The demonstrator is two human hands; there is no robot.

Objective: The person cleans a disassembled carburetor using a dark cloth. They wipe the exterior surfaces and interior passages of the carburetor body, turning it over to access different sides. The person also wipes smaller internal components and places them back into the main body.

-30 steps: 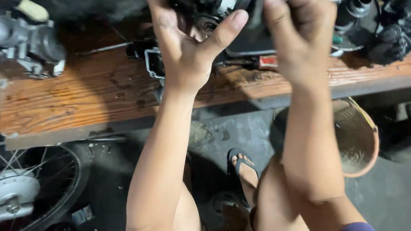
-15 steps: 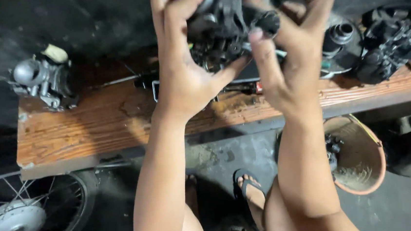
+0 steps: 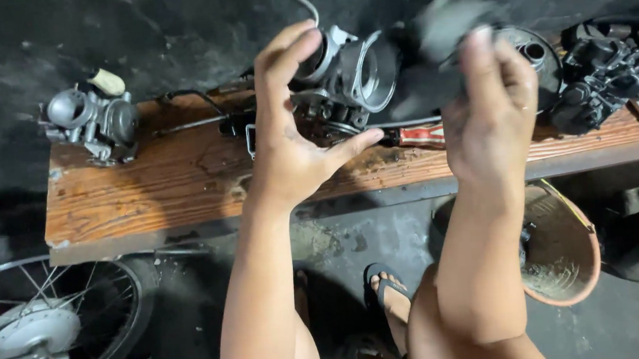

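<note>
Left hand: gripping a grey metal carburetor, fingers curling over its top, thumb stretching out below.
Right hand: pressing a dark rag, blurred, against the carburetor's round opening.
Bench: a worn wooden plank carrying everything, lying against a dark wall.
Second carburetor: sitting at the bench's left end, well apart from the hands.
Black engine parts: crowding the bench's right end.
Spoked wheel: lying on the floor at lower left.
Basket: sitting under the bench, beside the right forearm.

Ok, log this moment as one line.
left hand: holds carburetor | right hand: grips dark rag, blurred | below: wooden bench
</note>
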